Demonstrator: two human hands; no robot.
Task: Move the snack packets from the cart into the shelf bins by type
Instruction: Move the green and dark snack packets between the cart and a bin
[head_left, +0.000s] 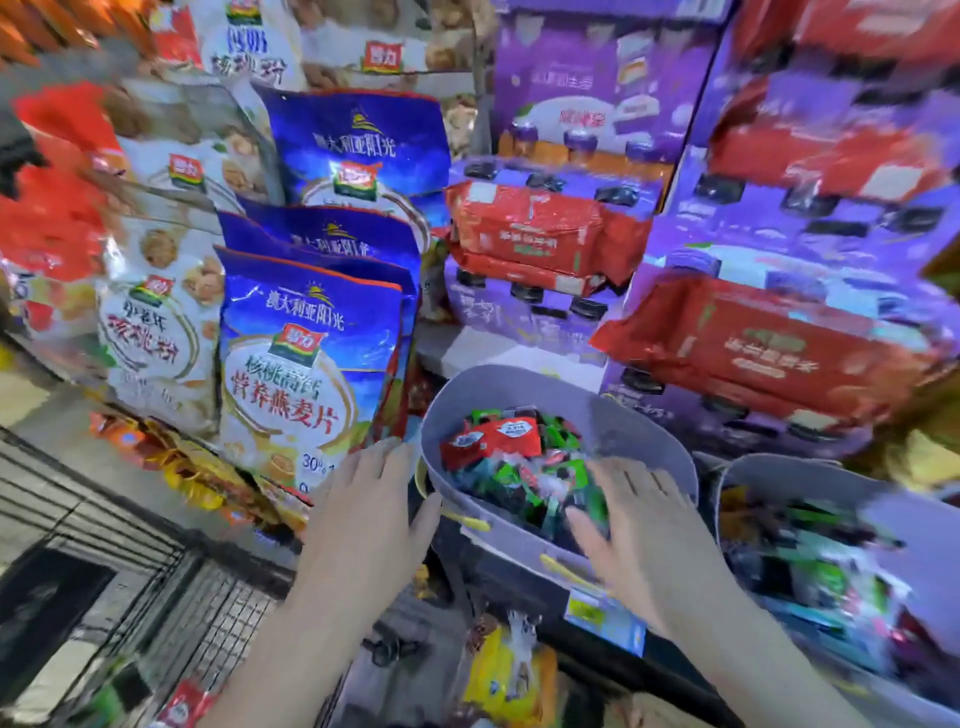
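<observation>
A grey shelf bin (644, 431) in the middle holds several small red, green and black snack packets (511, 452). My left hand (371, 499) is flat with straight fingers, just left of the bin's rim, thumb near its wall. My right hand (641, 525) hovers with spread fingers over the bin's near right edge, fingertips at the packets. Neither hand holds anything. A second grey bin (779, 473) of mixed packets stands to the right. The wire cart (156, 587) is at lower left, with a red packet (184, 704) and a yellow packet (506, 680) low in view.
Tall blue oat bags (306, 358) and white walnut-powder bags (156, 322) stand left of the bin. Purple drink cartons (587, 78) and red packs (540, 234) are stacked behind. A shelf-edge price tag (597, 616) sits below the bin.
</observation>
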